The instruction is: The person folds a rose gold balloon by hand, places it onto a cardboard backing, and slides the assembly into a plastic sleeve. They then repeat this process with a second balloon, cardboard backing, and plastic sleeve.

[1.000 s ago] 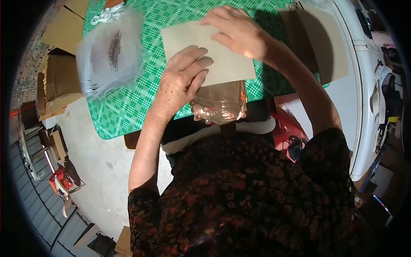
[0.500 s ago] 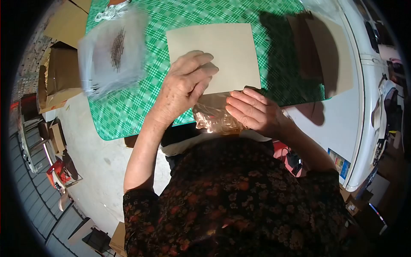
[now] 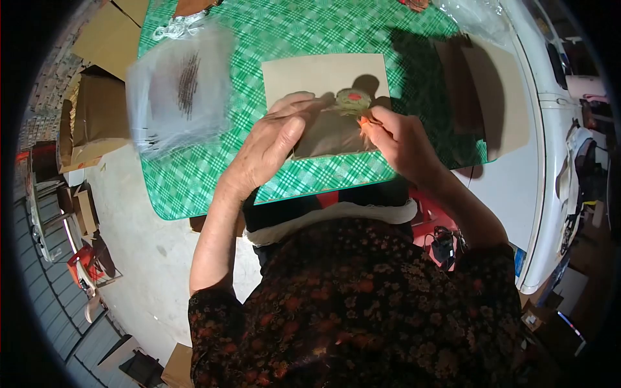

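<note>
A cream card [image 3: 323,71] lies on the green checked tablecloth [image 3: 194,187] near the front edge. Its front part looks darker and brownish, with a shiny, slightly wrinkled surface [image 3: 326,139] like clear film folded over it. My left hand [image 3: 268,139] rests on the card's left side, fingers stretched flat and thumb raised. At the right side, my right hand [image 3: 401,139] has thumb and fingers pinched together at the film. Just beyond these fingertips is a small round greenish piece with a red spot [image 3: 353,98], blurred; I cannot tell what it is.
A stack of clear plastic bags [image 3: 181,90] with dark print lies to the left, white cord [image 3: 184,26] behind it. More clear plastic [image 3: 475,19] is at the back right. Cardboard boxes [image 3: 100,110] stand left of the table, and a white appliance-like body [image 3: 533,194] is on the right.
The shiny clear film that hung off the card's front edge now lies over the card. My right hand has moved up and turned into a pinch; the greenish piece has appeared.
</note>
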`<control>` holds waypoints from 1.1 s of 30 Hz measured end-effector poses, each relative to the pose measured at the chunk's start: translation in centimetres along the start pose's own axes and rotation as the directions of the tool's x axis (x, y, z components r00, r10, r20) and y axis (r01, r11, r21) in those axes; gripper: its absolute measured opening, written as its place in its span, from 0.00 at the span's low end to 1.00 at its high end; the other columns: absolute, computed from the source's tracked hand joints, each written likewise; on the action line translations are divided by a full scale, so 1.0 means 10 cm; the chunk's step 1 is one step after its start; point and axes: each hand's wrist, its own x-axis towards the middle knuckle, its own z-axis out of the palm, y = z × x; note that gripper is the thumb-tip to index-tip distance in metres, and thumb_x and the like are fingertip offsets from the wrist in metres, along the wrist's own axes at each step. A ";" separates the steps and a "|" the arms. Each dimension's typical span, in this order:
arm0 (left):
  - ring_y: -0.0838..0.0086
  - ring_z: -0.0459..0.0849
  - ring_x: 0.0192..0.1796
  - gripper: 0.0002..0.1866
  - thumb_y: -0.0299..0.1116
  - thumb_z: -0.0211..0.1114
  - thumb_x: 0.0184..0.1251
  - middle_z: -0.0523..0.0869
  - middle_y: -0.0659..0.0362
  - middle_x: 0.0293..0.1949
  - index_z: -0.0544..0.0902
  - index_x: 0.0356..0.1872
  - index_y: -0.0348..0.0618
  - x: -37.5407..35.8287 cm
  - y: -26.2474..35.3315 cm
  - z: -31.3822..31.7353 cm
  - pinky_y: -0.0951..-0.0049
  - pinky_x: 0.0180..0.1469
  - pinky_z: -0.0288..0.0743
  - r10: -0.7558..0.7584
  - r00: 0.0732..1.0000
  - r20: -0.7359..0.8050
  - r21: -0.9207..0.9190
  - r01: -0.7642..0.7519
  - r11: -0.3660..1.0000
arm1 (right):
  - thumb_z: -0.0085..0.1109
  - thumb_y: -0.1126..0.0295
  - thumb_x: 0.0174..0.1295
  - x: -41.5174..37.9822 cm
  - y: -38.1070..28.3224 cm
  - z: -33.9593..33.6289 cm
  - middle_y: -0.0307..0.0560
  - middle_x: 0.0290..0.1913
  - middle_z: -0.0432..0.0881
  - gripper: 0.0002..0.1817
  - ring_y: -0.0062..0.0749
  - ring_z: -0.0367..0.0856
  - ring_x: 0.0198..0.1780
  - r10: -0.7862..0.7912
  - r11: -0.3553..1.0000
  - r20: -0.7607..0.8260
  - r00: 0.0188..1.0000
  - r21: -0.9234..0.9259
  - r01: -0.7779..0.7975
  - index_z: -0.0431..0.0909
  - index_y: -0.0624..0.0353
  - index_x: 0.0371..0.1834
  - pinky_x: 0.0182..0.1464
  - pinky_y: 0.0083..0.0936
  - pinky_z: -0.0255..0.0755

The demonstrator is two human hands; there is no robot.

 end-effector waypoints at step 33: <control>0.50 0.52 0.91 0.50 0.68 0.64 0.73 0.56 0.50 0.90 0.61 0.89 0.57 -0.27 0.12 0.77 0.37 0.90 0.45 0.106 0.993 0.057 0.635 -0.118 0.764 | 0.62 0.67 0.74 0.31 0.25 -0.08 0.60 0.29 0.80 0.15 0.34 0.79 0.31 0.064 0.988 0.153 0.986 0.126 -0.084 0.79 0.71 0.37 0.36 0.42 0.73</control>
